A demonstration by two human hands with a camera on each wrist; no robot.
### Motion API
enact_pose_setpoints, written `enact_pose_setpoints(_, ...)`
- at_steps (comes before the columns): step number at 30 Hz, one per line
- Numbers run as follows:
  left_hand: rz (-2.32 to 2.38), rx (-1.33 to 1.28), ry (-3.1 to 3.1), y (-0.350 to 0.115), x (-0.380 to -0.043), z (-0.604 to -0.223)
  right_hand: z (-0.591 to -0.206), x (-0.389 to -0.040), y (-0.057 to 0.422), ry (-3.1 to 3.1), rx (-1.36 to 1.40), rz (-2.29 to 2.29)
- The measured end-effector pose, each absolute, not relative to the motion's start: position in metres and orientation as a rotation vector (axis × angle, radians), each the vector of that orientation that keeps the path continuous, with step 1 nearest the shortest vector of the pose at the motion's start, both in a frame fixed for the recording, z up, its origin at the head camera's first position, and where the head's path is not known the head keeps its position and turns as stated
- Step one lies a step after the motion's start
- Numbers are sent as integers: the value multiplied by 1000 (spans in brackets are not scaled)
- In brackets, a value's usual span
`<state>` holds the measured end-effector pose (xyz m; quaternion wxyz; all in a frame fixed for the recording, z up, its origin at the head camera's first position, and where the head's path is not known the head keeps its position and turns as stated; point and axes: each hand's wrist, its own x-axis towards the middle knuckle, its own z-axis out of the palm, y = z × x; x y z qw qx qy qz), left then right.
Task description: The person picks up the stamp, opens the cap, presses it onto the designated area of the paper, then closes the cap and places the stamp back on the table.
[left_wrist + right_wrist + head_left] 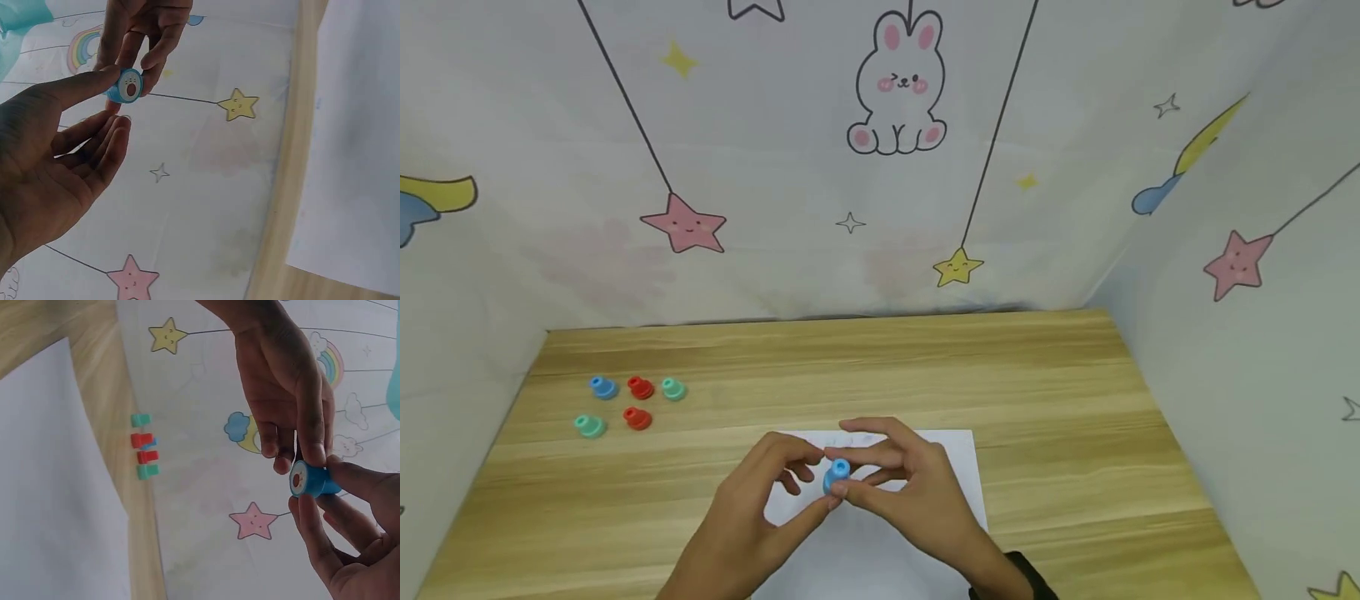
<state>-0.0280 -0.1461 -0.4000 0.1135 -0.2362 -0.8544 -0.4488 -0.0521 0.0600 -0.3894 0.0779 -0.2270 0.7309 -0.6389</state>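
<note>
A small blue toy stamp [837, 473] is held between both hands above a white sheet of paper [880, 558]. My right hand [910, 492] pinches it between thumb and fingers. From the other side my left hand [745, 508] reaches in, its thumb tip at the stamp and its other fingers loosely bent, apparently apart from it. Both wrist views show the stamp's round end, pale with a brown oval and small dots: the stamp [130, 86] lies by the left thumb in the left wrist view, and the stamp [307, 479] sits in the right fingers in the right wrist view.
At the wooden table's [1060, 392] left stand several other stamps: a blue stamp [602, 387], two red stamps [640, 387] and two green stamps [590, 427]. A printed cloth [790, 183] with stars and a rabbit hangs behind the table and along its sides.
</note>
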Motion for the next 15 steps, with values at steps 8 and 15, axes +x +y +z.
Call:
enact_pose_setpoints(8,-1456,-597,-2582,-149,-8,-440,-439,-39,55,2329,-805,-1548)
enact_pose_setpoints(15,-1344,-667,-2603,-153,-10,-443,-447,-37,51,2365,-804,-1506)
